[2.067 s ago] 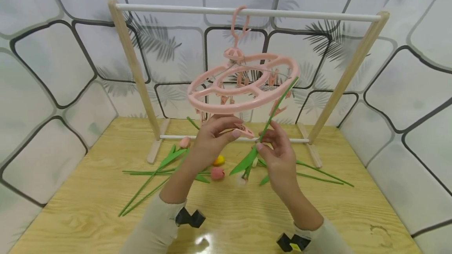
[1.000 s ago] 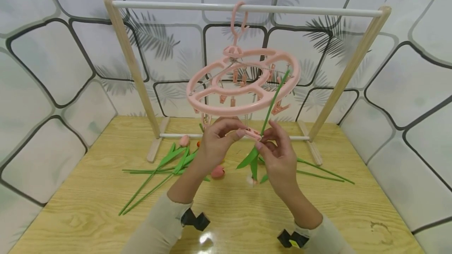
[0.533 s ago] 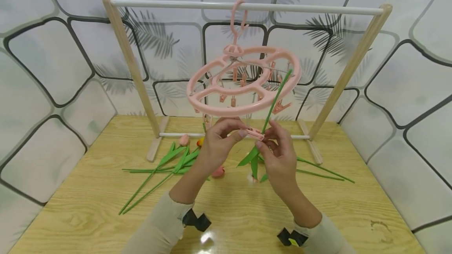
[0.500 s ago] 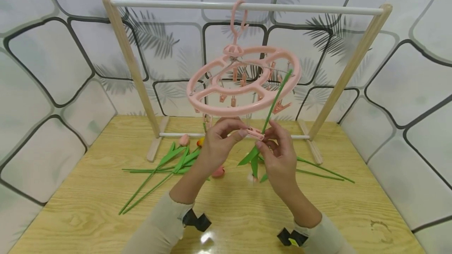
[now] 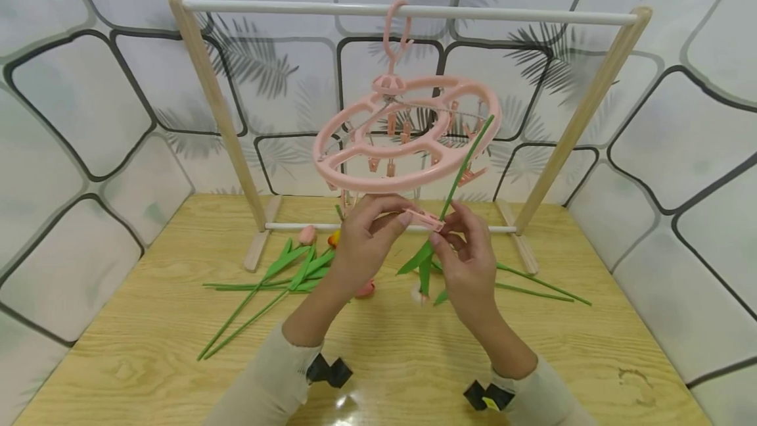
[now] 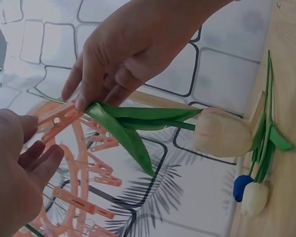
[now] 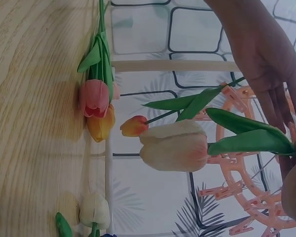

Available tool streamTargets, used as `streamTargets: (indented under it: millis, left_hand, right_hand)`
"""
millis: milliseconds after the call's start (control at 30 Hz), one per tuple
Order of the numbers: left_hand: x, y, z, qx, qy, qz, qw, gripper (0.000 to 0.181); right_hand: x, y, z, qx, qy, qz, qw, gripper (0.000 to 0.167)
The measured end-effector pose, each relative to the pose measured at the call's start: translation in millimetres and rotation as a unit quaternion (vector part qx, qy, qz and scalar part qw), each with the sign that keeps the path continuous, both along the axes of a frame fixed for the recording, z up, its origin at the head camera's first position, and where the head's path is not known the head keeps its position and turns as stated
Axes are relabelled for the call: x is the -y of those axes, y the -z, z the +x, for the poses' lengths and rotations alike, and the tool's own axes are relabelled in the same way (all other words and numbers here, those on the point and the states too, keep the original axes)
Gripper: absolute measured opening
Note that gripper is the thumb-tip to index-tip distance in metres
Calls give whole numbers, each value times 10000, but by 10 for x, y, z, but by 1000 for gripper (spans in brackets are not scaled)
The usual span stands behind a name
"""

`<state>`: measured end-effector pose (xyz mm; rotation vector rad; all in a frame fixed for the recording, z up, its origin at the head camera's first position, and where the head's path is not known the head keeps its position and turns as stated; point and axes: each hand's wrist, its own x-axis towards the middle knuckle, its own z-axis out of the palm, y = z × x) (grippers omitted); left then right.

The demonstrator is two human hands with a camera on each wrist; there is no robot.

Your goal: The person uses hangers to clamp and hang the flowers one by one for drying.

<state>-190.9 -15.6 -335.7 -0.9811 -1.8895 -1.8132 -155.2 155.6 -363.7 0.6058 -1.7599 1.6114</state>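
Thumb and fingers of my left hand [image 5: 361, 235] pinch a pink clothes peg [image 5: 426, 219], which hangs from a round pink peg hanger [image 5: 390, 184]. The peg's tip is at the green stem of a white tulip [image 7: 173, 145]; whether its jaws enclose the stem I cannot tell. My right hand [image 5: 470, 258] pinches that stem just above the leaves, so the bloom hangs downward. In the right wrist view, an orange-red tulip [image 7: 134, 126] hangs head down from another peg [image 7: 232, 91].
The hanger hooks over the white bar [image 5: 284, 8] of a wooden-legged rack. On the wooden table [image 5: 408, 360], pink [image 7: 93, 98] and yellow tulips [image 7: 101, 123] lie to the left. White [image 6: 256, 197] and blue tulips [image 6: 241, 186] lie to the right. Several other pegs dangle from the hanger.
The peg in my left hand has moved right, from apart from the stem to against it. The stem shifts slightly in my right hand's grip. In the last half second little differs.
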Motion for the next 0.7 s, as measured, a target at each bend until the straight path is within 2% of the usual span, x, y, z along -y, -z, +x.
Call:
streamTargets:
  millis: [67, 100, 167, 233, 400, 500, 533, 600, 700]
  left_hand:
    - [16, -8, 0, -630, -415, -211, 9969, 16]
    - [27, -13, -1, -946, -670, -348, 9927, 15]
    - [48, -34, 3, -1503, -1118, -553, 9807, 13]
    - [70, -61, 12, -1933, -1417, -654, 9687, 12]
    - [106, -146, 56, -2847, -1899, -679, 9371, 10]
    - [106, -212, 58, -3241, -2123, -716, 9191, 12]
    - [102, -238, 52, -3309, -2162, -755, 9155, 14]
    - [87, -295, 37, -3388, -2194, -877, 9107, 16]
    - [52, -380, -4, -3389, -2154, -1112, 9090, 17]
  right_hand:
    - [1, -1, -1, 48, 8, -18, 10000, 57]
    - [1, 1, -2, 66, 13, -27, 10000, 57]
    - [4, 8, -7, 95, -19, -86, 9999, 57]
    - [8, 16, -10, 148, -49, -125, 9998, 57]
    - [19, 42, -16, 314, -127, -201, 9992, 56]
    - [16, 52, -20, 434, -164, -232, 9987, 56]
    - [13, 53, -21, 461, -172, -234, 9985, 56]
    - [6, 58, -24, 481, -182, -239, 9984, 55]
    - [-6, 64, -23, 448, -225, -287, 9983, 52]
